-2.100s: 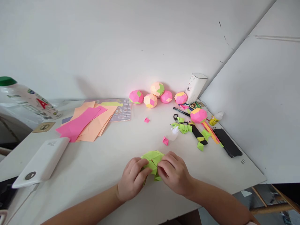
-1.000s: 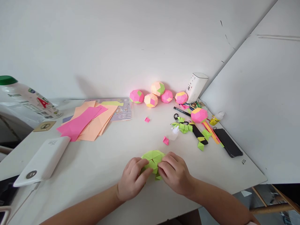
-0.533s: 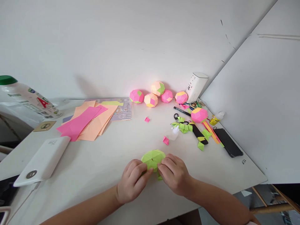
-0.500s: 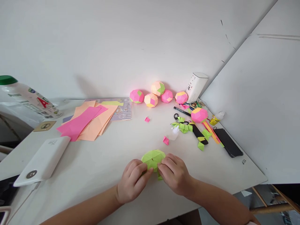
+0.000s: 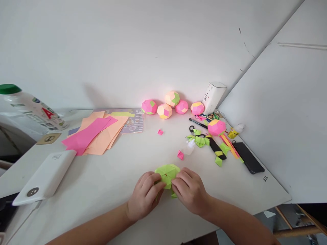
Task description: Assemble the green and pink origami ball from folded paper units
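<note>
A green folded paper ball rests on the white table near its front edge. My left hand grips its left side with bent fingers. My right hand pinches its right side. A small green flap sticks out below, between the two hands. Part of the ball is hidden under my fingers.
Several pink, orange and green paper balls sit at the back wall. Pink and orange sheets lie at the left, with a white power bank and a bottle. Green paper units, scissors, a pen, a glue bottle and a black phone lie at the right.
My hands have kept hold of the green ball and shifted it slightly. The view has tilted a little, so everything sits slightly lower.
</note>
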Tool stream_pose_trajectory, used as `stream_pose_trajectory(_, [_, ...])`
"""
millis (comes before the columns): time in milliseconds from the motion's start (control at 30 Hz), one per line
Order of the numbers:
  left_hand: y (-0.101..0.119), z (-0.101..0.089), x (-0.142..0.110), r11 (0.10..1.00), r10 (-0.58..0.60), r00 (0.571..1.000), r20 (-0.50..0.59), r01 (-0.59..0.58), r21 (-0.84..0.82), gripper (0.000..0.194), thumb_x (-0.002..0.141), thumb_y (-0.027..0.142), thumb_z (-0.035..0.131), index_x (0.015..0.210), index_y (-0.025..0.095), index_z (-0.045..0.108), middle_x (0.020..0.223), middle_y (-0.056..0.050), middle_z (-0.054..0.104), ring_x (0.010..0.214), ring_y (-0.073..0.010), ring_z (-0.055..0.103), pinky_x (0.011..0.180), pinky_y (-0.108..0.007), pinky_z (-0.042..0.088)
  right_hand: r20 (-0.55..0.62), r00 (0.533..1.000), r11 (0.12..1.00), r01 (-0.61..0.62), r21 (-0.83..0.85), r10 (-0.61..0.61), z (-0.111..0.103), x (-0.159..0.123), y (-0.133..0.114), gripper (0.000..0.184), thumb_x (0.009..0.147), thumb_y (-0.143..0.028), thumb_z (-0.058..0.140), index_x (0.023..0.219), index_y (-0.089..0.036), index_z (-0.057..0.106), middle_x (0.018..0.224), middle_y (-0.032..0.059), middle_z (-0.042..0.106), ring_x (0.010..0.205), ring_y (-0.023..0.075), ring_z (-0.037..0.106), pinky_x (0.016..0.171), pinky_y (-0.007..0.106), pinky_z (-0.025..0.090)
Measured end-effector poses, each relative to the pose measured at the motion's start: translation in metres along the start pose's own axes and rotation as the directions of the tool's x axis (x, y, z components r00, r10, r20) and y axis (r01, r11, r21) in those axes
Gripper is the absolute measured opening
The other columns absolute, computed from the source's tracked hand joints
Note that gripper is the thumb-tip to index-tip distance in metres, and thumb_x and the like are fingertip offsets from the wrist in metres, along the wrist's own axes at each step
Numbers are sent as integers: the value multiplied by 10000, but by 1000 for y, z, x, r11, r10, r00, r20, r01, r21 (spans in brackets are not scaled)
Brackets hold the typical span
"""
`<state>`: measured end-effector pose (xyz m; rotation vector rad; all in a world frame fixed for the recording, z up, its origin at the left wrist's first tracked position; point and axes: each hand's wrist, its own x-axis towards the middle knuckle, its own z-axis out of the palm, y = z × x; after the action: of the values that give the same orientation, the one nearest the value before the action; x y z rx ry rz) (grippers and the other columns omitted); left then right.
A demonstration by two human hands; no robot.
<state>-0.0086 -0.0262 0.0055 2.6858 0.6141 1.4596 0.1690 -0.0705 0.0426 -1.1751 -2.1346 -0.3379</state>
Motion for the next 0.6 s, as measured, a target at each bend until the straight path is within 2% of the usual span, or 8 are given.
stream_pose_trajectory(200, [-3, 0, -3, 999, 34, 999, -16, -34, 19, 189, 799, -13, 530, 906, 142, 548, 862, -88, 554, 756, -180, 489, 616, -323, 477, -33, 999, 1000, -15, 20, 16, -1, 2, -1, 252, 792, 11, 531, 623, -176, 523, 567, -4, 457, 562, 143, 354, 499, 265, 316])
stream_pose_trajectory(600, [-1, -2, 1, 1000, 18, 999, -41, -18, 8, 177, 814, 6, 511, 903, 156, 537, 835, -80, 568, 744, -175, 510, 611, -311, 490, 15, 1000, 1000, -18, 14, 18, -1, 0, -1, 259, 816, -5, 519, 624, -178, 519, 580, -6, 441, 568, 143, 354, 507, 265, 322])
